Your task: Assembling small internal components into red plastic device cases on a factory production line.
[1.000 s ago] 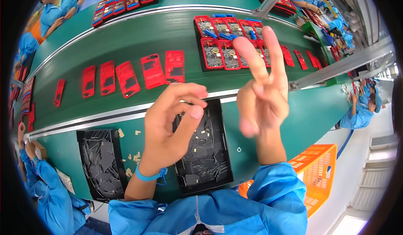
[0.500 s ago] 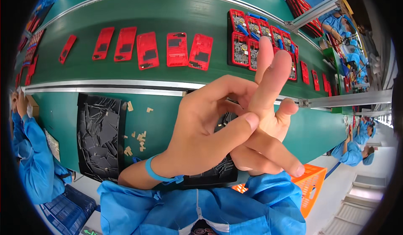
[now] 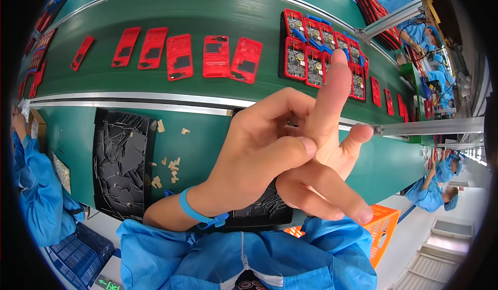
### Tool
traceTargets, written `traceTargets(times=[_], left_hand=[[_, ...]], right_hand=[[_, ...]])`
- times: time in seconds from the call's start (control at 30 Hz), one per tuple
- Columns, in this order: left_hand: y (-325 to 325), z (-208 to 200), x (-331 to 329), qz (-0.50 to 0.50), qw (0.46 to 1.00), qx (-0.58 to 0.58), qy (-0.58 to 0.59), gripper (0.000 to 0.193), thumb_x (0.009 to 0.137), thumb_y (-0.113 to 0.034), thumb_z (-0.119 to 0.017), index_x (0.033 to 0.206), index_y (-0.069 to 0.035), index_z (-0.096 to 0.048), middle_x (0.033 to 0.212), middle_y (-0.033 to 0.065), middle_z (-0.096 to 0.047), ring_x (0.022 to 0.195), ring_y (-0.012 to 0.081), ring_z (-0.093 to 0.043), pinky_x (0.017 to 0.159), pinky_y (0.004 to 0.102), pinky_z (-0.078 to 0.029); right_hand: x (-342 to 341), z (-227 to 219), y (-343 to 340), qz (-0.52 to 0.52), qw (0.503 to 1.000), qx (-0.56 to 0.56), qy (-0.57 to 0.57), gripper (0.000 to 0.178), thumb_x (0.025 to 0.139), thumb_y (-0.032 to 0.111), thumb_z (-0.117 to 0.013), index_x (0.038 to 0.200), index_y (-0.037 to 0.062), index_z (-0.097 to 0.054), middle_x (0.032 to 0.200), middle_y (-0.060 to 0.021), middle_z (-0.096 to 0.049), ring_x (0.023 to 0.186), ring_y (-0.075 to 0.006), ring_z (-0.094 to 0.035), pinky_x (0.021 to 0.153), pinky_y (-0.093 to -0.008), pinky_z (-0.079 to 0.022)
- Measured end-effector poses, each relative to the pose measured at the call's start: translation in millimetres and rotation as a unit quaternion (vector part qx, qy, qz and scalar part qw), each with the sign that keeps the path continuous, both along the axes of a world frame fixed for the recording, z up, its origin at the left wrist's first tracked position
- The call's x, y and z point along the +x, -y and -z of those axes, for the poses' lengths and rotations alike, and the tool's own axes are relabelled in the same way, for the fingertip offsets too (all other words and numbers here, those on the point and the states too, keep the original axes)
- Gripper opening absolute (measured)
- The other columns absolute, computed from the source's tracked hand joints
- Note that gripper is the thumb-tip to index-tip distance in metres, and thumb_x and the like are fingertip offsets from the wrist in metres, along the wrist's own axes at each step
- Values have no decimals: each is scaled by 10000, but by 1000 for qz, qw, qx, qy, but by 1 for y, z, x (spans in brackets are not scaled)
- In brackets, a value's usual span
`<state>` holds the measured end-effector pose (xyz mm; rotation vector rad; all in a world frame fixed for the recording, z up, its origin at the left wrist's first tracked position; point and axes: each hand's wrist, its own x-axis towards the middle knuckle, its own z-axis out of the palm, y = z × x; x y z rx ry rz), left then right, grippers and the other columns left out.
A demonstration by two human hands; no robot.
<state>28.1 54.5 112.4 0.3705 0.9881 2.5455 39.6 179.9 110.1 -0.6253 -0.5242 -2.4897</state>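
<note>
My left hand (image 3: 264, 150), with a blue band (image 3: 194, 209) at the wrist, is closed around a finger of my right hand (image 3: 332, 160). The left thumb presses at that finger's base. My right hand is open, its fingers spread in different directions, and no object shows in it. Beneath my hands a black tray (image 3: 264, 220) of thin dark pieces is partly hidden. Left of it stands a second black tray (image 3: 150, 171), full of flat dark grey pads (image 3: 124, 155). Small beige pieces (image 3: 174, 171) lie scattered beside that tray.
A green conveyor belt (image 3: 207, 10) runs beyond a metal rail (image 3: 129, 99). On it lie several red plastic shells (image 3: 179, 57) and a tray of red cases with circuit boards (image 3: 296, 59). An orange basket (image 3: 381, 238) stands at right. Co-workers in blue (image 3: 44, 186) sit both sides.
Both hands stay clasped with little movement. Fingers of my right hand shift slightly, and one raised fingertip no longer shows separately. The whole view has tilted a little.
</note>
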Motion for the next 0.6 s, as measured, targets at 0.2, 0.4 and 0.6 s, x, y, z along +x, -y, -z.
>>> traceTargets(times=[0.2,0.4,0.6], left_hand=[[5,6,-2,28,999,-4,-28,483,883,-68,-472,1349,49,-522,1252,127,-623,1133,191,-607,971,338,-473],[-4,17,7,-12,993,121,12,302,973,-150,-525,1243,-32,-591,1236,94,-583,1126,149,-581,911,300,-466],[-10,27,10,-131,984,-12,-121,317,1025,-251,-465,1192,-14,-592,1225,111,-566,1122,218,-588,970,340,-466]], right_hand=[[-1,2,2,54,994,94,35,952,1002,528,-486,1639,304,185,1712,-120,232,714,-309,-725,648,-326,-576],[-7,-7,4,43,993,96,-48,969,1020,616,-474,1614,350,243,1656,88,390,1612,-338,-24,969,-525,-451],[-9,-4,7,53,982,157,-90,1021,997,725,-403,1599,276,289,1623,-78,444,1565,-360,251,1126,-672,-303]])
